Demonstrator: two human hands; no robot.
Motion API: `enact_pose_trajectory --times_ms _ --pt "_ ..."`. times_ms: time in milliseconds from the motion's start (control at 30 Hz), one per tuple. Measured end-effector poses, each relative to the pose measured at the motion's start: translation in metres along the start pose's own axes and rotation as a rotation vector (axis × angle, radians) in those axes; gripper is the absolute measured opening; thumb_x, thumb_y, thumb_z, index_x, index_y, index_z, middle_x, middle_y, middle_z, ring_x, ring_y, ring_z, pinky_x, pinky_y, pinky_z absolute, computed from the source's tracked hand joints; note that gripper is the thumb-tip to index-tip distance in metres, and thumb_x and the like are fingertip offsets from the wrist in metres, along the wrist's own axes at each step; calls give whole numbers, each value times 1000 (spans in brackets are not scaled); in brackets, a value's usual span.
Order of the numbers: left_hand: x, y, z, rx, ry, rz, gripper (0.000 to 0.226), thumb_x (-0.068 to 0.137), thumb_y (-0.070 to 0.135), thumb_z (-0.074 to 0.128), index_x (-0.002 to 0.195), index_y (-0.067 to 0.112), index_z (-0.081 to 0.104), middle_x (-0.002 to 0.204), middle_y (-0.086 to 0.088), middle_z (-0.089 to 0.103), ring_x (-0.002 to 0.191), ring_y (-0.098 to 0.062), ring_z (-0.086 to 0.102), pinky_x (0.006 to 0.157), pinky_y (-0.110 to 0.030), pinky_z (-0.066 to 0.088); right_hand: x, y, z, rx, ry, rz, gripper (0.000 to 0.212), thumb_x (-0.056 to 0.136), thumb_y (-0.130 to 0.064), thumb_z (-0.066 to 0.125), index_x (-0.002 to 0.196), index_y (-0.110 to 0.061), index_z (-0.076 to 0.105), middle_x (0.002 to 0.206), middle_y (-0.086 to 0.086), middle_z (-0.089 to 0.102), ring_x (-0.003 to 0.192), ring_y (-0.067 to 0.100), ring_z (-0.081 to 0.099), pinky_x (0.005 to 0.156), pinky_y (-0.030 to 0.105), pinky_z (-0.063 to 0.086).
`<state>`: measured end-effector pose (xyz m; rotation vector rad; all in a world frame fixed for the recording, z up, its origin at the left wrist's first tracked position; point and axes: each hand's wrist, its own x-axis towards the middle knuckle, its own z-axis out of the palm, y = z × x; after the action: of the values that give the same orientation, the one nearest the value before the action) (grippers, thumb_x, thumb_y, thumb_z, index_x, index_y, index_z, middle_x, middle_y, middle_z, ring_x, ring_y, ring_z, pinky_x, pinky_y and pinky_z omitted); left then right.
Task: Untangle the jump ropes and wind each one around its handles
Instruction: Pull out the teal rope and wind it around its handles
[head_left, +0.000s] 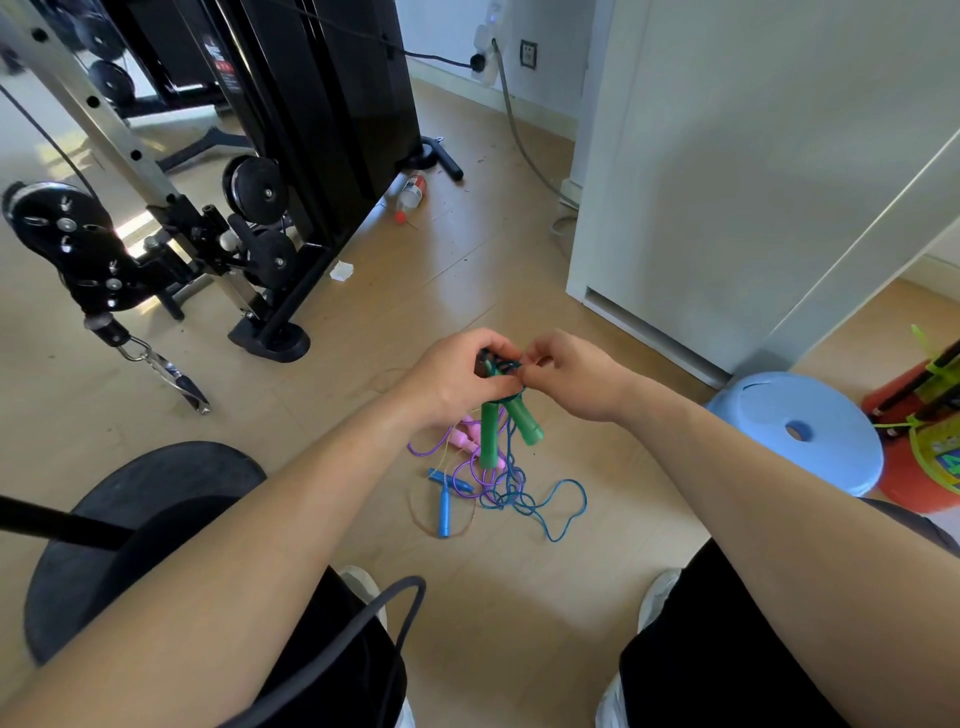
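Blue plastic stool sitting at three o'clock. Gym cable machine standing at eleven. Plastic bottle lying at twelve.

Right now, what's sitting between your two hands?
In the head view, the tops of the green handles and a bunch of rope fill the gap; the left hand grips them, the right hand pinches the rope.

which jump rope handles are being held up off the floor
The green handles: the left hand holds them by their tops, the right hand pinches the cord there. The pink handles and blue handle lie on the floor.
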<state>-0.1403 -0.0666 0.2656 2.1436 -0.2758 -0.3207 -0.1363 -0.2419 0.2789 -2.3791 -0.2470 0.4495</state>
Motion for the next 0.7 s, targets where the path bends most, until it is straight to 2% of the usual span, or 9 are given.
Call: enact_pose_trajectory --times_ms 100,200,300,367,467,567,700 --pt "1 1 -1 17 4 -28 31 72 30 83 95 34 64 90 12 68 88 -13 67 85 -27 54 -2 1 2 -103 30 -84 20 92 -23 58 95 -5 65 100 13 62 97 27 57 81 33 42" --pt "-3 6 0 293 -17 12 29 75 25 82 94 29 60 80 16 61 76 -5 58 68 -11 44 -3 4 6 -384 75 -260 22 93 -26 55 102 -7 63 104 9 55 102 26 52 87 26 34" --pt "-7 12 4 487 -39 61 19 77 21 76 83 26 59 75 5 64 76 -19 60 67 -28 47 -4 2 7 -497 116 -302 23 90 -28 52 102 -10 62 103 8 55 97 29 54 87 34 44" --pt "-8 13 4 493 -24 57 19 76 20 73 76 29 57 71 4 62 75 -22 58 66 -31 46 -5 -2 6 -426 107 -251 20 88 -28 56 98 -11 62 98 7 62 92 28 59 79 38 49" --pt "-6 10 1 491 14 43 13 73 21 73 80 24 63 69 4 61 72 -22 57 64 -31 47 -4 0 8 -170 121 -182 8 83 -23 65 87 -16 62 85 0 70 85 21 66 74 33 53" --pt "-5 5 -2 400 20 -21 21 73 26 79 76 31 59 63 10 56 61 -6 53 51 -16 36 -3 2 9 15 139 -137 8 81 -21 70 86 -16 64 81 -6 69 82 14 66 69 19 47" --pt "-2 3 -3 370 42 -34 24 73 29 82 79 32 59 66 13 57 63 -1 53 50 -12 34 -1 1 11 155 143 -120 12 80 -17 71 81 -21 61 83 0 70 77 13 65 73 30 50"
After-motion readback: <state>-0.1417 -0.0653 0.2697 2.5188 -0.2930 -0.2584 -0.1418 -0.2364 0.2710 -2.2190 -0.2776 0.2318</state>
